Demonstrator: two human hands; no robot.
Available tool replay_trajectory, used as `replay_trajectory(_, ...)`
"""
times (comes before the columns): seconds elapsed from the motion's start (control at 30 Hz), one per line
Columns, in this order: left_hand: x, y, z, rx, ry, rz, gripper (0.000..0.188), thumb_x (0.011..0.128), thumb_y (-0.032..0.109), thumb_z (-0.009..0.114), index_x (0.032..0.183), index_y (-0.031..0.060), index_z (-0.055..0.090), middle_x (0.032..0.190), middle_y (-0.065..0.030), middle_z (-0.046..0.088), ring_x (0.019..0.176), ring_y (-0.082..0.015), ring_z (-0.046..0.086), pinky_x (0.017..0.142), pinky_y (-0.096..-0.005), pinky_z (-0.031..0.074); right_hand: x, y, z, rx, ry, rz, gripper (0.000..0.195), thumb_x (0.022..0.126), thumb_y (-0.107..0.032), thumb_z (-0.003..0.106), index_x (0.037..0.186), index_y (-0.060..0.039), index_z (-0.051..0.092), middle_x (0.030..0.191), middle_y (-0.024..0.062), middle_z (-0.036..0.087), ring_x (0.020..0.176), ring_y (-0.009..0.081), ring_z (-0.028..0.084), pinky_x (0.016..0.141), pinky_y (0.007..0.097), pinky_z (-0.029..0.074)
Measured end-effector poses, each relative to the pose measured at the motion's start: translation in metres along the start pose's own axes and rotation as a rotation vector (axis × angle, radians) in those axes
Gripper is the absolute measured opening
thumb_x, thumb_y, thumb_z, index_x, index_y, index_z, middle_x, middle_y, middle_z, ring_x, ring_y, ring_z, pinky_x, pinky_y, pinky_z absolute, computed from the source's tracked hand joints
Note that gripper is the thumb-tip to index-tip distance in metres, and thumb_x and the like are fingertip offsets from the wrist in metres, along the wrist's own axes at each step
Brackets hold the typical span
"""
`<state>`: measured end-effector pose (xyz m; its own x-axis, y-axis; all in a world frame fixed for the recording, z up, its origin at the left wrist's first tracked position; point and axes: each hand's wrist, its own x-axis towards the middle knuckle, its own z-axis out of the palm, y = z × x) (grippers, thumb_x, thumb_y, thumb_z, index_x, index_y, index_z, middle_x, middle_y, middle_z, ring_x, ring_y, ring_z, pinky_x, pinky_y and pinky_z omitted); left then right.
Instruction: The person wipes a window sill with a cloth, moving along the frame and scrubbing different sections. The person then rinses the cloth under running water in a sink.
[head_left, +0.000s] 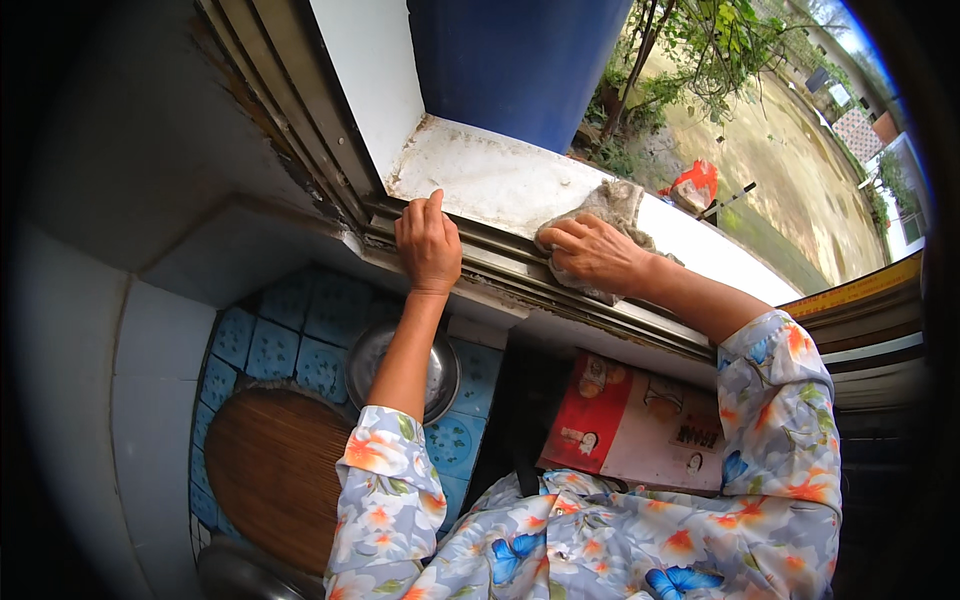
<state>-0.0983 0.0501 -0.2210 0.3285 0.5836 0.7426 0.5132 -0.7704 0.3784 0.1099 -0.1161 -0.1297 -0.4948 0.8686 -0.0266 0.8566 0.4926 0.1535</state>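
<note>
My right hand presses a damp-looking grey rag onto the metal sliding-window track, its fingers bent into the cloth. Part of the rag spreads over the dirty white outer sill, and part hangs toward the inner side of the track. Near the track's left corner, my left hand rests on the rails with its fingers curled. Its fingertips are mostly hidden, so whether it grips anything does not show. The upright window frame rises from that corner.
Below the window, a round wooden board and a metal bowl lie on blue tiles. A red and pink printed carton sits below the right forearm. Outside stand a large blue container and a leafy plant.
</note>
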Motion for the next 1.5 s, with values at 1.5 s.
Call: replay_trajectory(1.5,0.001,0.009,0.0,0.013,0.004,-0.034,0.032,0.084,0.005,0.056,0.116,0.0046,0.06,0.099,-0.0106,0.057,0.095,-0.0296,0.056,0.082,-0.0415,0.045,-0.03,-0.043,0.029,0.445,0.413,0.613,0.012,0.08,-0.007,0.065,0.074,0.0025,0.065,0.152,0.0222,0.034,0.129,0.039,0.042,0.108,0.0483,0.03)
